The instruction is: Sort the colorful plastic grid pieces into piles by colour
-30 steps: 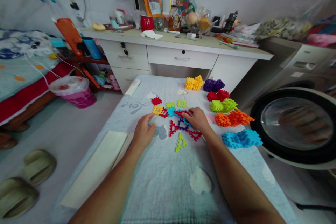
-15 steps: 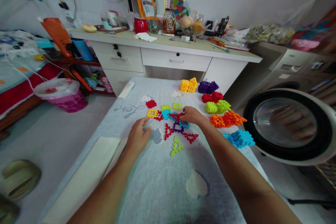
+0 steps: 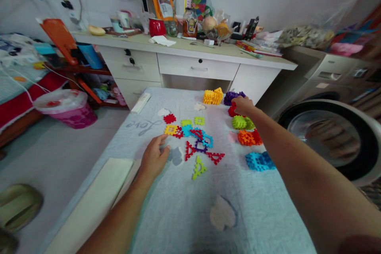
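My left hand (image 3: 154, 155) lies at the left of a flat arrangement of toothed plastic building pieces, open, thumb apart from the fingers. Its fingertips are close to a yellow square piece (image 3: 170, 129). Beside that lie a small red square (image 3: 179, 132) and a blue piece (image 3: 187, 130). A red triangle (image 3: 196, 133) overlaps blue pieces above a purple square frame (image 3: 201, 145). Two more red triangles and a green triangle (image 3: 199, 168) lie below. My right hand (image 3: 244, 105) reaches over the red pile (image 3: 231, 111), touching or just above it; its grip is hidden.
Piles of yellow (image 3: 212, 96), purple (image 3: 231, 97), green (image 3: 240, 122), orange (image 3: 249, 137) and blue pieces (image 3: 259, 161) line the right side of the cloth-covered table (image 3: 178, 214). A white desk (image 3: 196, 61) stands behind. The washing machine's round door (image 3: 285, 127) hangs open at the right.
My right hand has left the red triangle in the arrangement and moved right and away, to the red pile. The left hand stays nearly in place. The view has shifted slightly.
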